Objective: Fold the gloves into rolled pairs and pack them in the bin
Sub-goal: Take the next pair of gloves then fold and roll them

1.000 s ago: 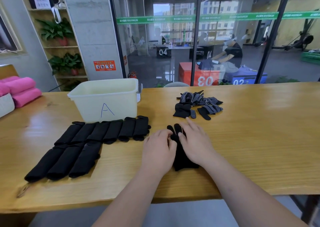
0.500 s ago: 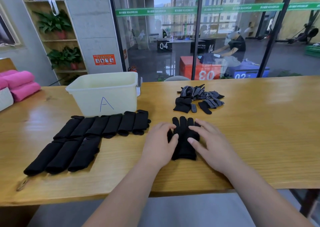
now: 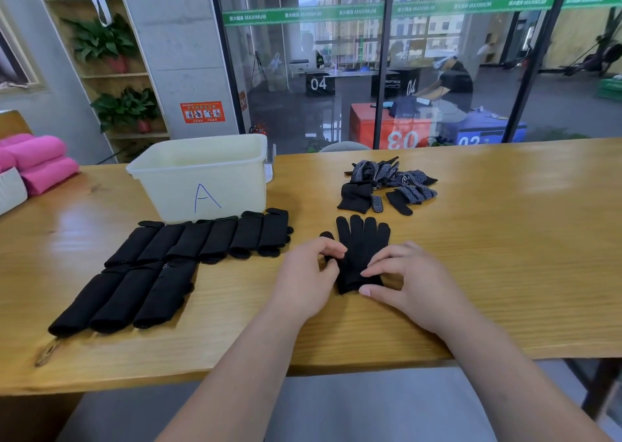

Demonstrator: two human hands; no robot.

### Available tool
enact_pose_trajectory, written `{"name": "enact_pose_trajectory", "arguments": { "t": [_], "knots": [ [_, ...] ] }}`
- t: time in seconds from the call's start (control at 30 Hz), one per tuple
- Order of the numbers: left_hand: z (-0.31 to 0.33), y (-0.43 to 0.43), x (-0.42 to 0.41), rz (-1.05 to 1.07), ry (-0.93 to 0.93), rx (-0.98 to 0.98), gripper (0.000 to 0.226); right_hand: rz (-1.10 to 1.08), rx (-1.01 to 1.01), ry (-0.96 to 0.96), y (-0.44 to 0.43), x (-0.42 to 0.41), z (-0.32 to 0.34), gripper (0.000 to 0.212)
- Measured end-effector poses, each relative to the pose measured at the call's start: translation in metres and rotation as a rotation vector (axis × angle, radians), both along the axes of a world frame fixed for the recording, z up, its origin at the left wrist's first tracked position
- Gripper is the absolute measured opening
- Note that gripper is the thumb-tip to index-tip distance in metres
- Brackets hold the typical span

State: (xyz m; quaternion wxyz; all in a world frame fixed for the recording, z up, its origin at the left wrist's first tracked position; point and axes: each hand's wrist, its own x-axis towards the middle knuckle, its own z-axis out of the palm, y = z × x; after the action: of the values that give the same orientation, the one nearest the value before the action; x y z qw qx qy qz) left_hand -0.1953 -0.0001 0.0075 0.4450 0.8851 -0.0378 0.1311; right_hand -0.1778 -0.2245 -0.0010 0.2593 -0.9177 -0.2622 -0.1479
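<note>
The left hand (image 3: 308, 280) and the right hand (image 3: 414, 283) lie close together on the tabletop (image 3: 505, 239), with a black glove (image 3: 363, 243) flat between them. The glove's fingers point away from the person. The left hand has its fingers curled and pinches the glove's near-left edge, just by the glove's thumb. The right hand is spread. Its fingertips rest on the cuff end of the glove, and its thumb lies at the cuff's corner. I cannot tell whether a second glove lies under the one in view.

To the left of the hands lie nine black rolled pairs (image 3: 215, 238) in two rows. Six are in the back row and three in the front row, and each touches its neighbour. The back row lies just in front of one pale bin (image 3: 202, 172) marked with a blue "A". I see nothing inside the bin from here.

Beyond the flat glove, a little to the right, sits one loose pile of gloves (image 3: 387, 185), black with dotted palms. They are too tangled to count.
</note>
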Motion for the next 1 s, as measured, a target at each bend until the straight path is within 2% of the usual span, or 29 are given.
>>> {"name": "enact_pose_trajectory", "arguments": {
  "t": [0.2, 0.37, 0.43, 0.6, 0.73, 0.8, 1.0],
  "knots": [
    [0.0024, -0.0047, -0.0049, -0.083, 0.019, 0.151, 0.042, -0.087, -0.075, -0.065, 0.0026, 0.0008, -0.0011, 0.032],
    [0.0001, -0.0054, -0.0049, -0.127, -0.011, 0.235, 0.048, -0.105, -0.057, -0.055, 0.0023, 0.0019, -0.0008, 0.028],
    [-0.0013, -0.0053, -0.0037, -0.126, -0.037, 0.261, 0.044, -0.108, -0.042, -0.041, 0.0019, 0.0027, -0.0005, 0.028],
    [-0.0041, -0.0069, -0.001, -0.086, -0.118, 0.229, 0.018, -0.1, 0.006, -0.018, 0.0, 0.0033, -0.003, 0.032],
    [-0.0018, -0.0083, -0.0026, -0.038, -0.079, 0.227, 0.018, -0.126, -0.021, -0.012, 0.0005, 0.0044, -0.0027, 0.025],
    [-0.0017, -0.0082, -0.0023, -0.029, -0.067, 0.207, 0.016, -0.154, 0.066, 0.016, -0.001, 0.0053, -0.0026, 0.016],
    [-0.0009, -0.0076, -0.0025, 0.022, -0.02, 0.111, 0.015, -0.142, 0.345, 0.224, -0.007, 0.0088, -0.0017, 0.012]
  ]
}}
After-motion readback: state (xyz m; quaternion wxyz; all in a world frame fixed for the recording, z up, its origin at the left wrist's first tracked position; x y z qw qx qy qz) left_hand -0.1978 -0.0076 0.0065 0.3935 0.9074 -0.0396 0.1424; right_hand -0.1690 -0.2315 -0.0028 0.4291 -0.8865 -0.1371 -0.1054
